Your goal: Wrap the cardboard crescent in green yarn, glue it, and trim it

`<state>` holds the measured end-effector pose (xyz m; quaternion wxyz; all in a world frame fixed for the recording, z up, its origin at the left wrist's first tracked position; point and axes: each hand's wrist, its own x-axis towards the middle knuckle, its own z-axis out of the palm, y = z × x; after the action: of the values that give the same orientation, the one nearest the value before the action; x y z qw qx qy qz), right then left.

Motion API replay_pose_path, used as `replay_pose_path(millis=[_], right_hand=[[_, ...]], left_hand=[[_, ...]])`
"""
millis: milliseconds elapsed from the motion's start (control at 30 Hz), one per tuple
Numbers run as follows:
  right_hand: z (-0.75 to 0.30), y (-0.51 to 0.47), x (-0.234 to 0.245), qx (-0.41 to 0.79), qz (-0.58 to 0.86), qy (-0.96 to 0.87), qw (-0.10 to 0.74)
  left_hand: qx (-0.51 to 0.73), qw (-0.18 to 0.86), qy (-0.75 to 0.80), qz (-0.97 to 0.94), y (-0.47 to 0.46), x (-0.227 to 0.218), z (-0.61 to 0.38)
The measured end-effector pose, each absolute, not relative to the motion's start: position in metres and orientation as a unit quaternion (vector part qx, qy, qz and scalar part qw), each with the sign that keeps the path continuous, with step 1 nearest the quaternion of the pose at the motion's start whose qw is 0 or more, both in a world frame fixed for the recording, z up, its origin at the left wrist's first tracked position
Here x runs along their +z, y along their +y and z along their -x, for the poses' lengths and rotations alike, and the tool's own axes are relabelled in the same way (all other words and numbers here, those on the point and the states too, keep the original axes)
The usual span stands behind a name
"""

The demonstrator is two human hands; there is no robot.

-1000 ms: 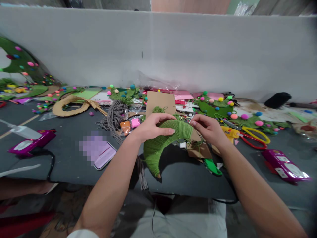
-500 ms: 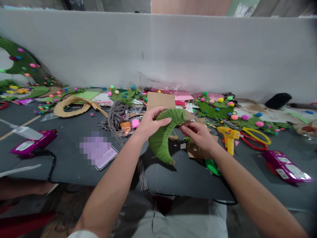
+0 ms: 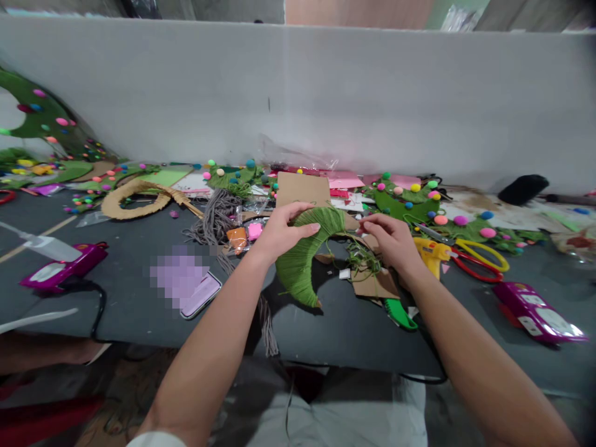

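Observation:
My left hand [image 3: 288,233] grips the upper left of a crescent shape [image 3: 300,264] wrapped in green yarn, thumb on its front face. Bare cardboard shows at both of its tips. Just right of the upper tip, my right hand [image 3: 391,242] is closed in a pinch, apart from the crescent. A thin green strand runs from the wrapping toward these fingers; its far end is hard to make out. Below my right hand lie a tangle of green yarn [image 3: 363,257], cardboard scraps [image 3: 375,284] and a green-handled tool [image 3: 400,315].
To the right are a yellow glue gun [image 3: 431,254], scissors [image 3: 482,254] with red and yellow handles nearby, and a purple device [image 3: 540,313]. Grey yarn [image 3: 216,217], a phone [image 3: 200,297] and another purple device [image 3: 65,270] lie left. Decorated green crescents line the wall [image 3: 186,93].
My right hand has moved right, away from the crescent's upper tip, uncovering the yarn tangle. The crescent has shifted slightly left and turned a little in my left hand.

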<state>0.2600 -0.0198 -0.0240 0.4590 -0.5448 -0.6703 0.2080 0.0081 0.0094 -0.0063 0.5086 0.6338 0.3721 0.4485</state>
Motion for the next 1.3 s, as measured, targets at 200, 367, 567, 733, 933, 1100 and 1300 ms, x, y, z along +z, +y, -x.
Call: replay_pose_path(millis=[200,367,567,733,933,1100,1300], right_hand=[[-0.256,-0.027,-0.013,0.259,0.510,-0.680,0.458],[-0.249,-0.029,-0.016,0.326,0.515,-0.686,0.397],[-0.255,-0.024,-0.019,0.469,0.502,-0.581,0.435],[-0.254,-0.025,-0.018,0.567,0.469,-0.498,0.459],[-0.246,-0.033,-0.012,0.643,0.410,-0.438,0.476],[-0.239,-0.038,-0.007,0.647,0.345,-0.376,0.566],[-0.231,-0.041,-0.004,0.613,0.334,-0.380,0.607]], left_hand=[[0.353,0.469,0.357,-0.727,0.006,-0.012,-0.013],[0.289,0.455,0.340,-0.770,0.004,-0.014,-0.017],[0.284,0.458,0.308,-0.784,0.004,-0.010,-0.013],[0.308,0.473,0.271,-0.779,0.006,-0.011,-0.011],[0.340,0.537,0.228,-0.737,0.009,-0.017,-0.011],[0.388,0.544,0.241,-0.704,0.001,-0.020,-0.028],[0.387,0.598,0.239,-0.660,-0.020,-0.018,-0.053]])
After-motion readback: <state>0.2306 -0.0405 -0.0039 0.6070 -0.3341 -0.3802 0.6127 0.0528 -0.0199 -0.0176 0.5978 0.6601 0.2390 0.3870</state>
